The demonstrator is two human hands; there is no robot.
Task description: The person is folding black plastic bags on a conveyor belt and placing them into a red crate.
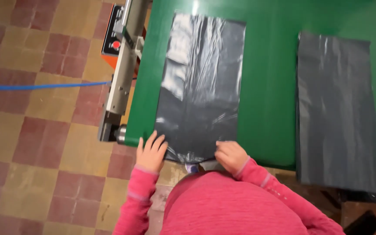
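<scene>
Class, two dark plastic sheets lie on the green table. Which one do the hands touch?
The shiny left sheet: left hand and right hand grip its near edge. The right stack lies untouched.

You wear a pink heathered long-sleeved top. Its cuffs carry paler bands, just above your left hand (151, 153) and right hand (230, 156).
</scene>
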